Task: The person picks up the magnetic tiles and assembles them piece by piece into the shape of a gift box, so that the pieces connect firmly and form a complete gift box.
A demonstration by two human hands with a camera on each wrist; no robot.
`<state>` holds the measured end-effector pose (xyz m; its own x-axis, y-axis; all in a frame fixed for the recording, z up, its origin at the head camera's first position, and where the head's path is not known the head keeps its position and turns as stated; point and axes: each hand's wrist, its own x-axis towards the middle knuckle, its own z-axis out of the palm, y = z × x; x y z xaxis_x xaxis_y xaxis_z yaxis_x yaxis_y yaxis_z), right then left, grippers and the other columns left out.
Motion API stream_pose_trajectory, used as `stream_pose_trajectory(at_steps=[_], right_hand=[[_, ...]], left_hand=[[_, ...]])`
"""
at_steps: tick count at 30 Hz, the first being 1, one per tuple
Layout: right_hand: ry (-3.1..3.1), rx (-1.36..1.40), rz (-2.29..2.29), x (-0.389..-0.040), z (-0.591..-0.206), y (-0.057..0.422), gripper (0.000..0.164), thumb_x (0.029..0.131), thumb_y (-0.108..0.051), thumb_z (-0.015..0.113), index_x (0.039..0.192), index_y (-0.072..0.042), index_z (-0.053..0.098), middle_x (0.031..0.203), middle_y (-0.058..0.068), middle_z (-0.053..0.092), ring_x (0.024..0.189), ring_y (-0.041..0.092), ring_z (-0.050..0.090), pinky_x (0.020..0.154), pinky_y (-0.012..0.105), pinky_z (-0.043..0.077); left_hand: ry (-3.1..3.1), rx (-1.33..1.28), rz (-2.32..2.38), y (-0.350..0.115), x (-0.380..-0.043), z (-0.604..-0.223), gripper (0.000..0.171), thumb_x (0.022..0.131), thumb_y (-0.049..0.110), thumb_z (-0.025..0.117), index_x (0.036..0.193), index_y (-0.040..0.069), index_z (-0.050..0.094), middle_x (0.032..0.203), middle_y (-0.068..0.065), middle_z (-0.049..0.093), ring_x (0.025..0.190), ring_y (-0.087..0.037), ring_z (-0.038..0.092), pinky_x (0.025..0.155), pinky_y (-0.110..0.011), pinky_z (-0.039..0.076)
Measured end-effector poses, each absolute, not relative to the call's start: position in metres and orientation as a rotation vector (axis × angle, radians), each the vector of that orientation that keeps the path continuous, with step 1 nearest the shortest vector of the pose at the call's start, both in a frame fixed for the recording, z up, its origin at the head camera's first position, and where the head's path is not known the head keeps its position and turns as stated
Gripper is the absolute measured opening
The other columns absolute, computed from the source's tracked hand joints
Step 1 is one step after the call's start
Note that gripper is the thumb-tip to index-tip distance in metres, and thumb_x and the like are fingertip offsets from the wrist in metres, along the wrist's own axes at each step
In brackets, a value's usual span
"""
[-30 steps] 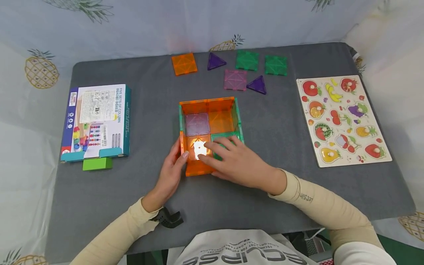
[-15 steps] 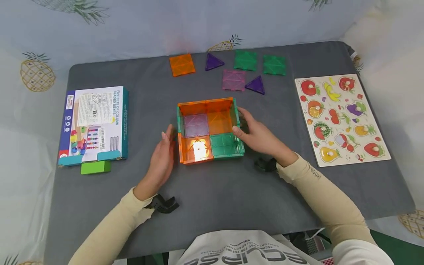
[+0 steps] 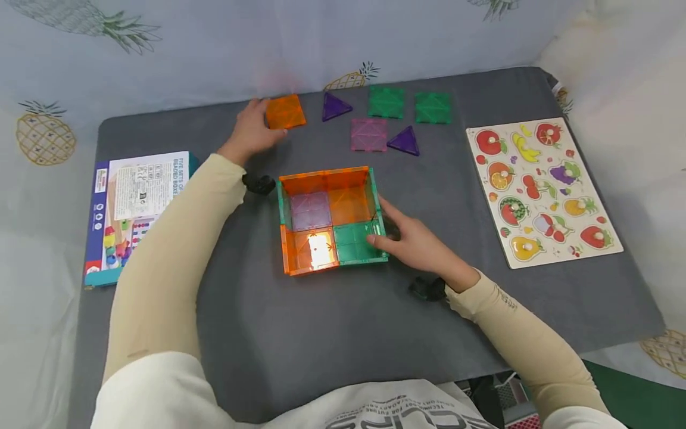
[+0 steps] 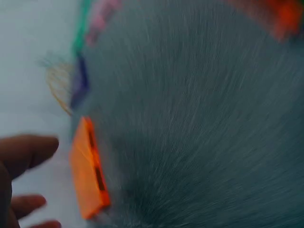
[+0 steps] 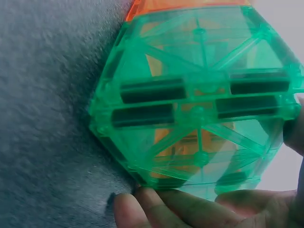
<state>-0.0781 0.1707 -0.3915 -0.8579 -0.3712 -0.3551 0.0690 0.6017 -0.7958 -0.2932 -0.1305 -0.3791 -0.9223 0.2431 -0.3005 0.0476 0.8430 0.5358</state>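
An open-topped box of translucent magnetic tiles stands on the table, with orange and green walls. Its floor shows a pale purple, an orange and a green square, plus an orange one under glare. My right hand holds the right green wall, thumb over the rim and fingers along the outside. At the back, my left hand reaches around the left side of a loose orange square tile. In the left wrist view its fingers are spread beside that tile, apparently apart from it.
Two purple triangles, two green squares and a pink square lie along the back. A fruit puzzle board lies at right. A boxed toy set at left is partly covered by my left arm.
My right hand has gone from inside the box to its right wall. The front orange wall was swung up. My left hand left the box and moved to the loose orange tile behind.
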Motion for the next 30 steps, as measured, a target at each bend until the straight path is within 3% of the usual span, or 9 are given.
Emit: stream_pose_trajectory(at_steps=[3, 8, 16, 22, 30], right_hand=[[2.323, -0.260, -1.195, -0.073, -0.392, 0.169, 0.084, 0.093, -0.042, 0.060, 0.154, -0.032, 0.003, 0.143, 0.014, 0.049, 0.105, 0.023, 0.067, 0.082, 0.039, 0.054], [2.337, -0.301, -1.165, -0.071, -0.390, 0.166, 0.083, 0.094, -0.043, 0.058, 0.155, -0.030, 0.003, 0.134, 0.013, 0.057, 0.103, 0.024, 0.067, 0.080, 0.039, 0.054], [2.427, -0.329, -1.035, -0.075, -0.387, 0.162, 0.087, 0.094, -0.046, 0.056, 0.156, -0.024, -0.002, 0.102, 0.009, 0.070, 0.074, 0.018, 0.059, 0.066, 0.034, 0.043], [2.451, -0.320, -1.016, -0.078, -0.385, 0.154, 0.085, 0.094, -0.049, 0.054, 0.156, -0.020, 0.002, 0.121, 0.014, 0.064, 0.096, 0.024, 0.064, 0.082, 0.041, 0.049], [2.421, -0.363, -0.927, -0.074, -0.380, 0.150, 0.089, 0.093, -0.052, 0.054, 0.155, -0.021, -0.002, 0.113, 0.011, 0.067, 0.085, 0.019, 0.064, 0.074, 0.036, 0.049]], left_hand=[[2.679, 0.293, 0.568, -0.129, -0.315, -0.387, 0.082, 0.092, 0.030, 0.055, 0.153, 0.001, 0.009, 0.160, -0.021, 0.007, 0.145, -0.043, 0.010, 0.118, -0.054, 0.009], [2.694, 0.234, 0.460, -0.123, -0.325, -0.400, 0.078, 0.094, 0.039, 0.054, 0.154, 0.008, 0.014, 0.159, -0.016, 0.013, 0.142, -0.041, 0.011, 0.114, -0.060, 0.015], [2.757, 0.432, 0.343, -0.113, -0.300, -0.403, 0.074, 0.094, 0.045, 0.055, 0.148, 0.000, 0.031, 0.142, -0.027, 0.036, 0.125, -0.044, 0.032, 0.107, -0.051, 0.032], [2.795, 0.424, 0.502, -0.110, -0.264, -0.408, 0.072, 0.097, 0.049, 0.047, 0.150, 0.003, 0.030, 0.140, -0.027, 0.039, 0.121, -0.042, 0.037, 0.104, -0.048, 0.036], [2.812, 0.342, 0.569, -0.119, -0.241, -0.407, 0.069, 0.096, 0.047, 0.050, 0.147, 0.002, 0.036, 0.138, -0.025, 0.041, 0.119, -0.039, 0.037, 0.100, -0.045, 0.037]])
